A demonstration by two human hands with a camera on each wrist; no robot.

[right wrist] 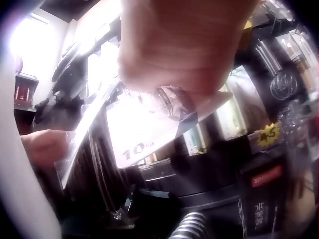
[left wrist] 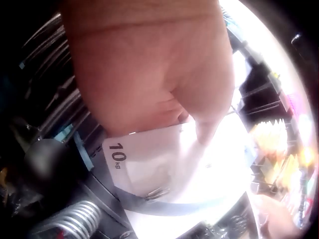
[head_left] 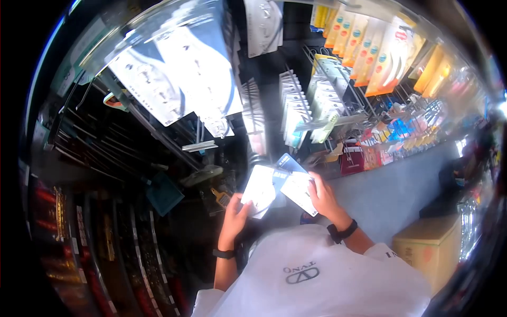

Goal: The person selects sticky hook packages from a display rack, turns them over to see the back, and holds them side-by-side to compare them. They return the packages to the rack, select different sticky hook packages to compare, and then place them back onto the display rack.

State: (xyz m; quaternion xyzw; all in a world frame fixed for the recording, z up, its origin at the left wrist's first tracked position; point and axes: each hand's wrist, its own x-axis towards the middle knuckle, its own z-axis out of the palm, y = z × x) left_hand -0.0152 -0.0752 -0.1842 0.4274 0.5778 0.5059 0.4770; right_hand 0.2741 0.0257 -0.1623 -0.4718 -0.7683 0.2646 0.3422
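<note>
My left hand (head_left: 232,219) pinches a white packaged card (head_left: 259,191) near its lower left edge, thumb on the front. In the left wrist view the left hand (left wrist: 154,74) holds this card (left wrist: 154,174), marked "10kg". A second white and blue card (head_left: 300,191) is gripped at its right edge by my right hand (head_left: 326,201); the two cards are close together, tilted apart. The right wrist view shows the right hand (right wrist: 174,50) over its card (right wrist: 134,132), which also reads "10". The fingertips are partly hidden.
Large white packages (head_left: 195,63) hang at the upper left, rows of small cards (head_left: 293,108) at centre, orange packs (head_left: 388,58) at upper right. A cardboard box (head_left: 430,243) stands at the lower right. Metal hooks (head_left: 95,132) project at left.
</note>
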